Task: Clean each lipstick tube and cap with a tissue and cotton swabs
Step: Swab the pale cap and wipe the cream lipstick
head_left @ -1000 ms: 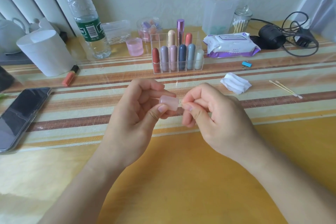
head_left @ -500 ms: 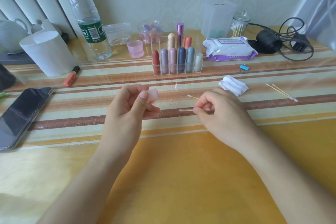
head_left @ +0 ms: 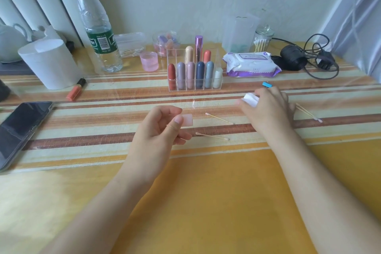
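Head camera looks down at a small pink cap (head_left: 187, 120) near the middle of the view. The left hand (head_left: 158, 130) holds it a little above the worktop (head_left: 206, 192). The thumb and the bent fingers (head_left: 171, 110) pinch the cap, and its free end sticks out toward 3 o'clock.

The first cotton swab (head_left: 219, 118) lies flat on the worktop at 3 o'clock from the cap. The second cotton swab (head_left: 212, 136) lies flat at 5 o'clock from the cap, near the left hand.

The right hand (head_left: 268, 109) is at 2 o'clock from the cap, well apart from it. It rests on a white tissue (head_left: 251, 98). Its fingers (head_left: 276, 97) lie over the tissue, but the hand is blurry, so I cannot tell if they grip it. A pair of swabs (head_left: 308, 114) lies just beside this hand at its 3 o'clock. A small blue clip (head_left: 266, 84) sits at its 12 o'clock.

At 12 o'clock from the cap stands a clear rack (head_left: 219, 86). The lipstick tubes (head_left: 190, 74) stand upright in it, in two rows. A pack of wipes (head_left: 251, 64) lies at 3 o'clock from the rack. A pink cup (head_left: 149, 61) stands at 9 o'clock from the rack, with a water bottle (head_left: 99, 33) past it. An orange lipstick (head_left: 75, 91) lies on its side at 10 o'clock from the left hand. A dark phone (head_left: 18, 130) lies flat at 9 o'clock, at the edge of the view.
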